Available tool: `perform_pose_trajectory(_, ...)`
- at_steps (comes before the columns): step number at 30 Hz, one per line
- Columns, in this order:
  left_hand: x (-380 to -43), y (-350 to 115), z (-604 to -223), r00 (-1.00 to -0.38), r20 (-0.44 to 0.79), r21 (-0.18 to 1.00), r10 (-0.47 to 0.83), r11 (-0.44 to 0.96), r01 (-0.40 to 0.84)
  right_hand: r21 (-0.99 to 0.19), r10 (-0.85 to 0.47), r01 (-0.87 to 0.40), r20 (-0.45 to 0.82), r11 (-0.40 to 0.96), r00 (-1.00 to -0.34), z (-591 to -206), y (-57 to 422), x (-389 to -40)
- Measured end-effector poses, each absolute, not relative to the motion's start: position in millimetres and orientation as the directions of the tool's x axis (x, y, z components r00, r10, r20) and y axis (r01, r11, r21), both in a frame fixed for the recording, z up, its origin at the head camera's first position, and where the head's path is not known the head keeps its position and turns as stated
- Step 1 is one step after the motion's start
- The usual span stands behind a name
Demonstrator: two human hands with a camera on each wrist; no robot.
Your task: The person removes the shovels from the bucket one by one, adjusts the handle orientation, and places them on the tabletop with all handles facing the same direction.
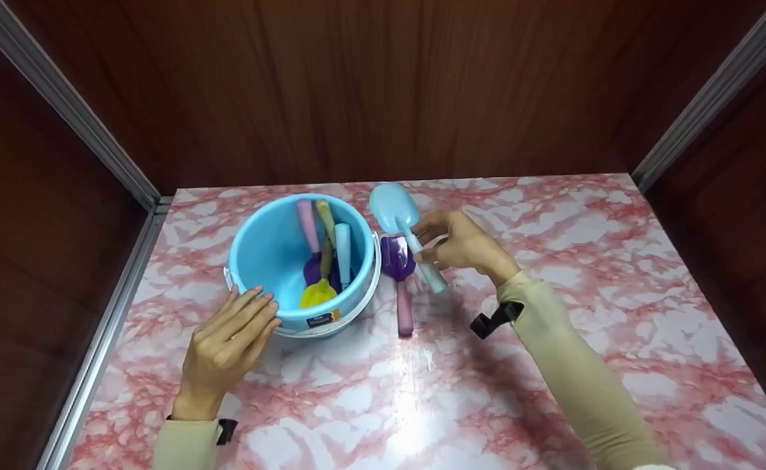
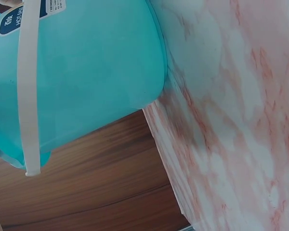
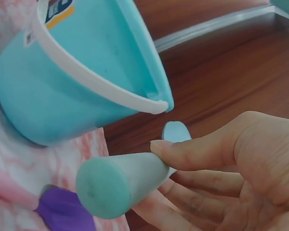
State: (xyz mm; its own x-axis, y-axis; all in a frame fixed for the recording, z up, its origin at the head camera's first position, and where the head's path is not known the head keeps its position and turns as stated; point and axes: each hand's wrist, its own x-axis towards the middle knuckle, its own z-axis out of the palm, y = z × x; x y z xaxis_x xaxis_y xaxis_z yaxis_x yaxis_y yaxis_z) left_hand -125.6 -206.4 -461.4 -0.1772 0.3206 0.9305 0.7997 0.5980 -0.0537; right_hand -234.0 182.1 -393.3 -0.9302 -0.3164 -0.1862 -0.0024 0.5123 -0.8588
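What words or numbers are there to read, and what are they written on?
"HOT SAL": on the dark label on the blue bucket, left wrist view; the white handle seems to cover what follows.
Larger characters beside it: too unclear to read for certain.
Tiny print on the label's white part: too small to read.
No readable numbers.
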Motion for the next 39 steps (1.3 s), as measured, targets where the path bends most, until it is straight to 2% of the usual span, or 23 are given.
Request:
perform_pose_trajectory(8,-126,-207,-462,-0.172,0.931,-0.059,0.323,0.596,0.801,-0.886,-0.262,0.059,-0.200,0.461,-0.944,-413,187,-229)
perform_pose_trajectory(18,-128,-207,-461,-0.196,0.924,-0.043,0.328,0.598,0.800,-0.903,-0.225,0.113,-0.222,0.414,-0.949,-431,192,-222)
perform_pose_trajectory(30,-124,-208,-462,-0.201,0.921,-0.044,0.335,0.601,0.798,-0.904,-0.198,0.086,-0.183,0.418,-0.963,-455,195,-216)
perform_pose_trajectory(39,-125,-208,-462,-0.193,0.923,-0.050,0.332,0.602,0.797,-0.903,-0.147,0.179,-0.254,0.392,-0.956,-465,198,-215)
